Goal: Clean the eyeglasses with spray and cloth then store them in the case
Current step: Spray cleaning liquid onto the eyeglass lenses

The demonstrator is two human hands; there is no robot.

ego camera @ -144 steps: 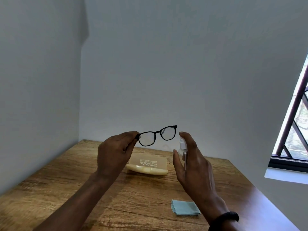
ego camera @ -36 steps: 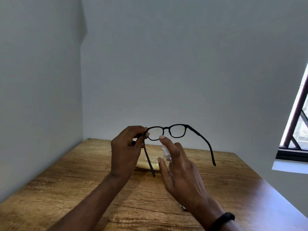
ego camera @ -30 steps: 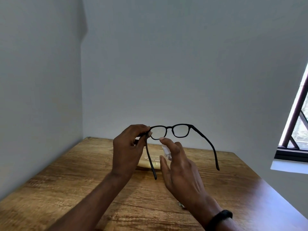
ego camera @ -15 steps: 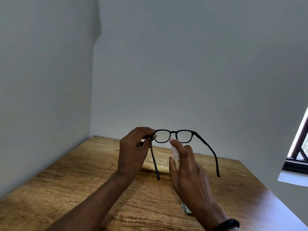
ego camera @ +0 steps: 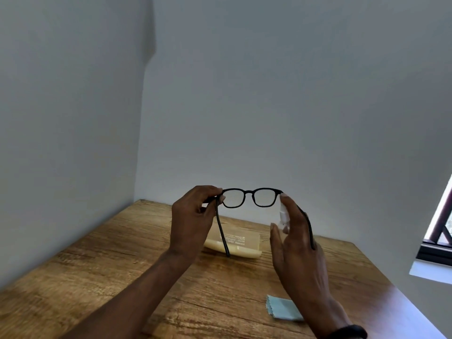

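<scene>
Black-framed eyeglasses (ego camera: 248, 192) hang in the air above the table, arms unfolded toward me. My left hand (ego camera: 193, 218) pinches the left hinge of the frame. My right hand (ego camera: 298, 243) holds a small clear spray bottle (ego camera: 283, 217) just right of the right lens, index finger on its top. Behind the hands a cream glasses case (ego camera: 241, 242) lies on the wooden table (ego camera: 97, 277), partly hidden by my left hand and one arm of the glasses. A light blue cloth (ego camera: 281, 310) lies on the table near my right wrist, partly covered by it.
Grey walls meet in a corner behind the table's far left. A window with a dark frame (ego camera: 437, 241) is at the right edge. A black band (ego camera: 347, 332) is on my right wrist.
My right hand with the spray bottle has shifted right, from in front of the lenses to beside the right lens. The view has tilted, so the blue cloth shows more.
</scene>
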